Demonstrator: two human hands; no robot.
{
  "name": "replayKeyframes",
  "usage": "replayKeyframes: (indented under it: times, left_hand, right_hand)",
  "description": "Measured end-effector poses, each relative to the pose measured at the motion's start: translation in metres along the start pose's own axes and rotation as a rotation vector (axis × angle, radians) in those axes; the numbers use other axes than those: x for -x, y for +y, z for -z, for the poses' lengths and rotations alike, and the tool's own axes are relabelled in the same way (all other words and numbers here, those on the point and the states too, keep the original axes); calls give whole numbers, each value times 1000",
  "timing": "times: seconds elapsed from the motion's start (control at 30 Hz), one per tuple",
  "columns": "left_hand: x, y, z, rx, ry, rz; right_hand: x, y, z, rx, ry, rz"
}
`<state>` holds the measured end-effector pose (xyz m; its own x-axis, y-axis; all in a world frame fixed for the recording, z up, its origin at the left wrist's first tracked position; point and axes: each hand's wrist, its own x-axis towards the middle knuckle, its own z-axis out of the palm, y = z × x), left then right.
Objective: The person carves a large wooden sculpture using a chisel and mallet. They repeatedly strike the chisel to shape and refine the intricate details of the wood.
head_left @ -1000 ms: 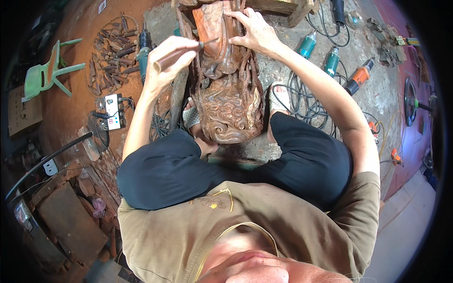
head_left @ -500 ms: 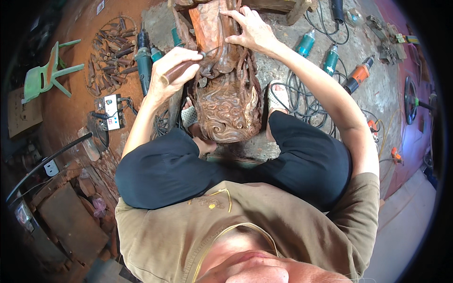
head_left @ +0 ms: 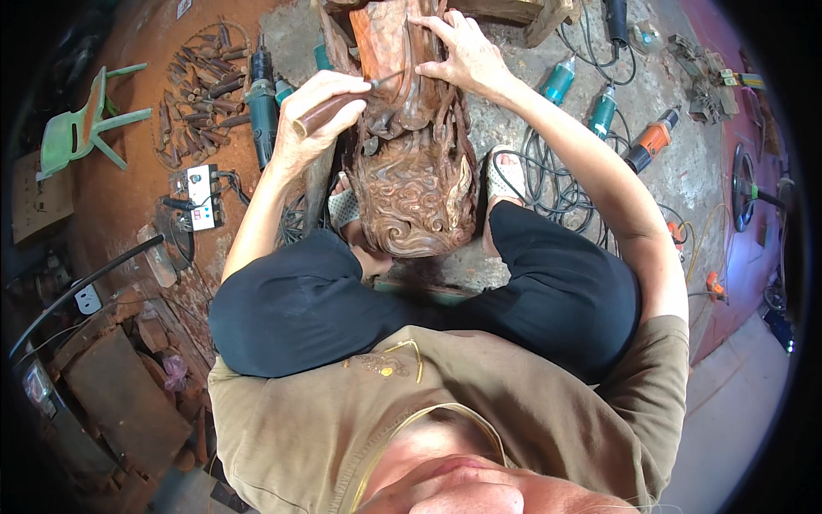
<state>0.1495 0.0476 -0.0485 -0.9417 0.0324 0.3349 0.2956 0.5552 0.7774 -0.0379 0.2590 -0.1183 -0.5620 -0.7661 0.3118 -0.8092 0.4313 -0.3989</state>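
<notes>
A dark brown wood carving with swirling curls and a smoother orange-brown upper face stands between my feet. My left hand is closed round the wooden handle of a carving chisel. The chisel's thin metal blade points right, its tip at the carving's upper face. My right hand lies against the right side of that face, thumb and forefinger stretched apart, touching the wood and holding no tool. Its other fingers are partly bent.
Many wooden-handled tools lie piled at left, near a green rotary tool, a white power strip and a light green chair. At right are teal power tools, an orange one and tangled black cables.
My left hand and the chisel have shifted slightly to the right along the carving. My right hand keeps its place on the wood. The whole view has tilted a little.
</notes>
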Motion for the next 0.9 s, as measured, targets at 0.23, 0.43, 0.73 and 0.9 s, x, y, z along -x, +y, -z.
replayKeyframes:
  times: [0.23,0.43,0.73,0.9]
  left_hand:
    - [11,18,27,-34,-205,19]
    - [-4,8,10,66,-56,55]
    - [14,11,25,19,-163,63]
    - [0,9,20,124,-62,143]
  right_hand:
    - [-1,0,1,-16,12,6]
    - [-2,0,-1,2,-9,-23]
    - [-1,0,3,-12,-9,-7]
    - [-2,0,0,12,-17,-20]
